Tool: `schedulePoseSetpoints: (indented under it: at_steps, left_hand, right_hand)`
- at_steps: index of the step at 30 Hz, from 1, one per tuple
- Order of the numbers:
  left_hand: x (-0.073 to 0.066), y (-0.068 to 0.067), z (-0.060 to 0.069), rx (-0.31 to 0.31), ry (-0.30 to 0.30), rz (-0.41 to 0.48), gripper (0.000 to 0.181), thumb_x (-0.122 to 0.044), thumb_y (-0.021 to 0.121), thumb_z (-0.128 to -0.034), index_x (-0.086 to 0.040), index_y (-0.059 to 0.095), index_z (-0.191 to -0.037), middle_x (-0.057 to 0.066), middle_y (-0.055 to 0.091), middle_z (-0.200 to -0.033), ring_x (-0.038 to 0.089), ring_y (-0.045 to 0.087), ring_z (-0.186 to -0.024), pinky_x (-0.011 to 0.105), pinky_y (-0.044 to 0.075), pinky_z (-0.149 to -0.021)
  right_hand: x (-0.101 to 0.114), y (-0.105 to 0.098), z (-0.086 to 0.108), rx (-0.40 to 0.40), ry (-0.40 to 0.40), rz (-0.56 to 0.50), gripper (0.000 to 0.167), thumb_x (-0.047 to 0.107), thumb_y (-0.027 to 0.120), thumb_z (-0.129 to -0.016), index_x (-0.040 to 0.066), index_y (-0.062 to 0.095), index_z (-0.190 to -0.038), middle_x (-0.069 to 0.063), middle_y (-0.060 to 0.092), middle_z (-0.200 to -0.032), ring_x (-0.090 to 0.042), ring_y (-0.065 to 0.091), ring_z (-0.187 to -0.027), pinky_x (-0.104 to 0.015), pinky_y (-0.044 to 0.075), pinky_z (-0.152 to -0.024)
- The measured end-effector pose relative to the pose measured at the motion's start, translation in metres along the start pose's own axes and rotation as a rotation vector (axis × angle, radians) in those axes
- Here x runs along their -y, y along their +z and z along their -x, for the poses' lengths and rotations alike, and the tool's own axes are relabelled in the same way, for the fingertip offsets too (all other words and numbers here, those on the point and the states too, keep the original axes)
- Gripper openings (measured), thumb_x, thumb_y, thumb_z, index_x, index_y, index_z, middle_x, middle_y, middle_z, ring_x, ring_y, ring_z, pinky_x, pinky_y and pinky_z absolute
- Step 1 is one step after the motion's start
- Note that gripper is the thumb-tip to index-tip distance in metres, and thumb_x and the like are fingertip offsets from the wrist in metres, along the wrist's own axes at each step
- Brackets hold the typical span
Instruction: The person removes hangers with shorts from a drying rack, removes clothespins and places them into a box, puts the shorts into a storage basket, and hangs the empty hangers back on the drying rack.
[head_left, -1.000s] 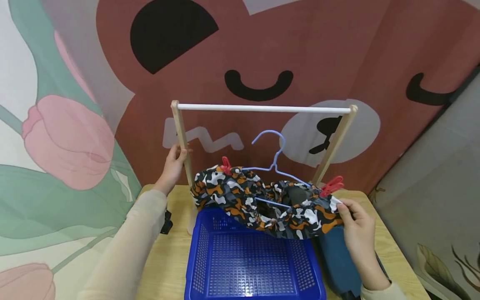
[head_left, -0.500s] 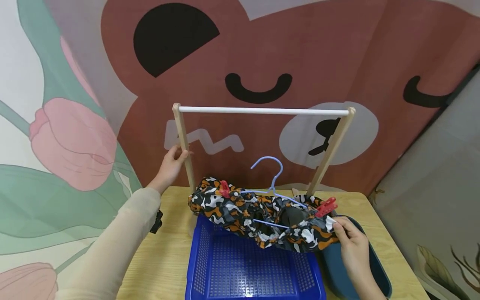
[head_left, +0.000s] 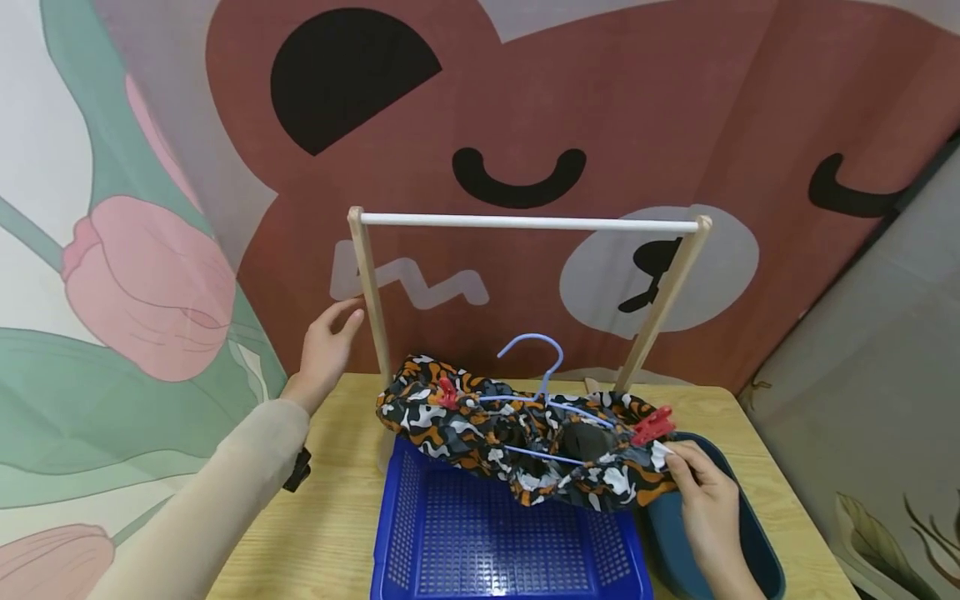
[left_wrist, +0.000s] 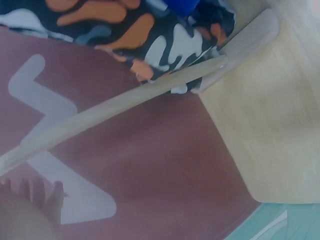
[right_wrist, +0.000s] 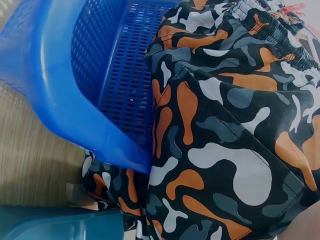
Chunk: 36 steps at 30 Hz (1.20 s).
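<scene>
Camouflage pants (head_left: 457, 425) in black, orange, white and grey lie bunched over the far end of a blue basket, their gathered waistband ringed around a light-blue hanger (head_left: 546, 367). A red clothespin (head_left: 448, 393) sits on the left part of the waistband, another red clothespin (head_left: 652, 425) on the right. My right hand (head_left: 705, 500) pinches the cloth at the right end, beside a white label. My left hand (head_left: 324, 354) is beside the left post of a wooden rack (head_left: 525, 222), fingers loosely extended and holding nothing. In the left wrist view those fingers (left_wrist: 40, 195) are apart from the post.
The blue perforated basket (head_left: 382, 533) stands on the wooden table (head_left: 315, 492) in front of the rack. A teal bin (head_left: 757, 533) stands right of it, partly behind my right hand. A printed curtain (head_left: 525, 108) rises behind.
The pants and hanger have come down in front of the rack, my right hand lowering with them. My left hand has let go of the left post and drawn slightly left.
</scene>
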<state>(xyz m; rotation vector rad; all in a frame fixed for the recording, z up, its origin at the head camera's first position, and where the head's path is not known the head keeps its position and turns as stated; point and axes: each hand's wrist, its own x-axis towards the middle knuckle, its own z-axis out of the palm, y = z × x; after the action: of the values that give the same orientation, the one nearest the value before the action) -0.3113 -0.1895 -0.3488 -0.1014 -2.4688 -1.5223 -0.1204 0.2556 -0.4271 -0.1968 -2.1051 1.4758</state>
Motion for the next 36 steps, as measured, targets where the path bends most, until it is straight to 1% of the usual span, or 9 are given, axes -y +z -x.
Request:
schedulePoseSetpoints:
  at_steps: [3, 7, 15, 19, 23, 27, 32, 34, 36]
  left_hand:
    - [0.003, 0.000, 0.010, -0.033, -0.001, 0.037, 0.046, -0.040, 0.050, -0.1035, -0.014, 0.055, -0.141, 0.008, 0.050, -0.146, 0.030, 0.039, -0.138, 0.053, 0.031, -0.109]
    - [0.009, -0.002, 0.023, -0.024, 0.014, 0.066, 0.045, -0.041, 0.050, -0.1034, -0.013, 0.057, -0.138, 0.008, 0.053, -0.141, 0.028, 0.044, -0.134, 0.051, 0.034, -0.107]
    - [0.018, -0.005, 0.046, 0.093, 0.021, 0.044, 0.050, -0.047, 0.047, -0.1031, -0.013, 0.056, -0.139, 0.009, 0.052, -0.143, 0.031, 0.040, -0.136, 0.058, 0.030, -0.108]
    - [0.019, -0.003, 0.054, 0.120, 0.040, 0.048, 0.049, -0.047, 0.048, -0.1025, -0.013, 0.058, -0.136, 0.010, 0.054, -0.140, 0.032, 0.045, -0.130, 0.057, 0.034, -0.105]
    - [0.018, 0.002, 0.060, 0.142, 0.038, 0.050, 0.047, -0.045, 0.050, -0.1022, -0.011, 0.060, -0.134, 0.010, 0.057, -0.137, 0.032, 0.050, -0.122, 0.054, 0.038, -0.098]
    - [0.015, 0.008, 0.065, 0.189, 0.080, 0.078, 0.042, -0.036, 0.052, -0.1036, -0.006, 0.062, -0.131, 0.012, 0.060, -0.132, 0.031, 0.052, -0.120, 0.053, 0.037, -0.099]
    - [0.009, 0.017, 0.072, 0.278, 0.142, 0.100, 0.035, -0.030, 0.053, -0.1038, -0.009, 0.064, -0.130, 0.008, 0.061, -0.132, 0.029, 0.052, -0.119, 0.054, 0.038, -0.100]
    - [0.007, 0.020, 0.075, 0.311, 0.151, 0.107, 0.034, -0.030, 0.053, -0.1037, -0.011, 0.064, -0.130, 0.006, 0.060, -0.133, 0.029, 0.053, -0.119, 0.055, 0.039, -0.099]
    - [0.006, 0.023, 0.077, 0.349, 0.169, 0.115, 0.034, -0.028, 0.054, -0.1036, -0.010, 0.062, -0.132, 0.006, 0.058, -0.135, 0.031, 0.051, -0.123, 0.058, 0.037, -0.101]
  right_hand:
    - [0.000, 0.001, -0.001, -0.004, -0.015, -0.025, 0.018, 0.000, 0.055, -0.099, -0.009, 0.069, -0.106, 0.012, 0.067, -0.097, -0.003, 0.061, -0.087, -0.013, 0.047, -0.070]
    - [0.000, 0.001, -0.002, -0.016, -0.009, -0.065, 0.017, -0.002, 0.056, -0.098, -0.010, 0.069, -0.106, 0.011, 0.068, -0.096, -0.004, 0.062, -0.086, -0.012, 0.047, -0.070]
    - [-0.002, 0.002, -0.003, -0.016, -0.005, -0.077, 0.017, -0.002, 0.057, -0.097, -0.010, 0.070, -0.105, 0.011, 0.068, -0.096, -0.003, 0.061, -0.086, -0.012, 0.047, -0.070]
    - [-0.002, 0.002, -0.004, -0.013, -0.005, -0.070, 0.017, -0.003, 0.056, -0.098, -0.010, 0.069, -0.106, 0.011, 0.068, -0.096, -0.003, 0.061, -0.087, -0.012, 0.047, -0.070]
    - [-0.002, 0.002, -0.004, -0.010, -0.006, -0.042, 0.018, -0.002, 0.056, -0.098, -0.010, 0.069, -0.106, 0.012, 0.067, -0.096, -0.003, 0.061, -0.087, -0.012, 0.047, -0.071]
    - [-0.003, 0.003, -0.004, -0.008, -0.001, -0.021, 0.018, 0.000, 0.056, -0.099, -0.010, 0.069, -0.106, 0.014, 0.067, -0.096, -0.003, 0.060, -0.087, -0.012, 0.047, -0.071]
    - [-0.004, 0.003, -0.005, -0.015, 0.010, -0.032, 0.018, 0.000, 0.056, -0.098, -0.010, 0.069, -0.106, 0.013, 0.067, -0.096, -0.003, 0.060, -0.087, -0.012, 0.047, -0.071]
    - [-0.004, 0.003, -0.005, -0.016, 0.009, -0.035, 0.018, -0.001, 0.056, -0.098, -0.010, 0.069, -0.105, 0.013, 0.067, -0.095, -0.003, 0.060, -0.087, -0.012, 0.046, -0.071]
    - [-0.004, 0.004, -0.005, -0.016, 0.008, -0.044, 0.017, -0.001, 0.056, -0.098, -0.010, 0.069, -0.104, 0.012, 0.067, -0.094, -0.003, 0.060, -0.086, -0.012, 0.046, -0.071]
